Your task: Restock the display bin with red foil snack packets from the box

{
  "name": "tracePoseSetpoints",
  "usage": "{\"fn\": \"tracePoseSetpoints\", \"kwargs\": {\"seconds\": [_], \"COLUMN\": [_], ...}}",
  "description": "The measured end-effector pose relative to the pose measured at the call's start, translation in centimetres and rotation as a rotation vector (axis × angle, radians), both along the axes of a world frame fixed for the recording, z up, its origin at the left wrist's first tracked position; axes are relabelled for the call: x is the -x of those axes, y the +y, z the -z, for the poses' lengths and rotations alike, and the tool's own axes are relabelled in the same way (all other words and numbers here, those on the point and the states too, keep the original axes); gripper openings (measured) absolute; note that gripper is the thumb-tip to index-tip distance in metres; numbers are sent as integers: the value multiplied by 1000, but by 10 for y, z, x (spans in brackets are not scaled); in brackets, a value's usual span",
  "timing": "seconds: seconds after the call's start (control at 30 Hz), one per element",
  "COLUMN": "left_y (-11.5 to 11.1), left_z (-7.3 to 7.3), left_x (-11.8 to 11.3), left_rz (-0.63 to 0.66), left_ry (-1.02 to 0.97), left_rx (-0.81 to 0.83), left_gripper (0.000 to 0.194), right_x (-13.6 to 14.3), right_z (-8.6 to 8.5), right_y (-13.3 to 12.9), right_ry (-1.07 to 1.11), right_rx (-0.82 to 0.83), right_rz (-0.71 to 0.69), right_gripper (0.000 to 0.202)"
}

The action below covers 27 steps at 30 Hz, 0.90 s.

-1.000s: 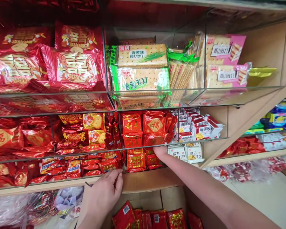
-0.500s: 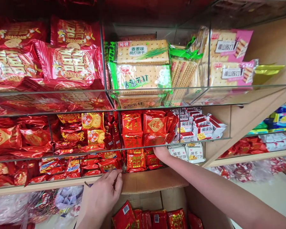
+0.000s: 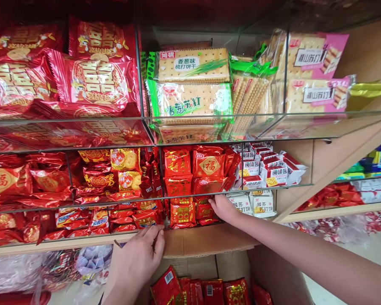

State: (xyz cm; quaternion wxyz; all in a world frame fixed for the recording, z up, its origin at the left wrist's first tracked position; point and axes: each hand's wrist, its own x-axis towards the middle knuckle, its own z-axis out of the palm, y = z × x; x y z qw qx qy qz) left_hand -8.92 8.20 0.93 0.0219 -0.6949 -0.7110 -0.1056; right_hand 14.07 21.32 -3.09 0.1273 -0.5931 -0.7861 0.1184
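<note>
My left hand (image 3: 139, 256) is closed over the upper edge of an open cardboard box (image 3: 206, 243), its fingers together and pointing at the lowest shelf. Inside the box lie red biscuit packets (image 3: 214, 292) with gold print, some showing barcodes. My right hand (image 3: 225, 208) reaches into the lowest shelf, fingers curled beside red packets (image 3: 205, 210). Its fingertips are partly hidden, and what they hold, if anything, cannot be made out. Left of it stand stacked red-and-gold packets (image 3: 182, 212); white packets (image 3: 263, 204) sit to its right.
Clear dividers and a clear front panel (image 3: 190, 127) edge the shelves above my hands. Green-edged soda crackers (image 3: 190, 99) and large red packets (image 3: 98, 82) fill the upper shelf. A diagonal wooden post (image 3: 307, 192) stands at right. Plastic-wrapped goods (image 3: 15, 271) lie below left.
My right hand has shifted slightly right and shows a little more of its fingers beside the red packets. The view has moved slightly; my left hand stays on the box edge.
</note>
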Motion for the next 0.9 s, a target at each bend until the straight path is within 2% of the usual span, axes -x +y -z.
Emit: {"fn": "tracePoseSetpoints", "kwargs": {"seconds": [0.07,0.17,0.27,0.33,0.57,0.9], "left_y": [0,1,3,4,2,0], "left_z": [0,1,3,4,0,-5], "left_x": [0,2,5,5,0,-2], "left_rz": [0,11,-28,-54,-25,-18], "left_ry": [2,-15,-29,-31,11,-4], "left_rx": [5,16,31,42,40,-4], "left_gripper": [29,29,30,30,29,27], "right_x": [-6,-11,-6,0,17,20], "right_z": [-2,-8,-12,-12,0,-5], "right_y": [-8,-20,-22,-15,10,-1], "right_ry": [-6,-57,-134,-170,-192,-189], "right_rx": [-21,-65,-65,-71,-54,-40], "right_rz": [-36,-180,-304,-311,-257,-276], "right_gripper": [38,52,58,58,54,54]}}
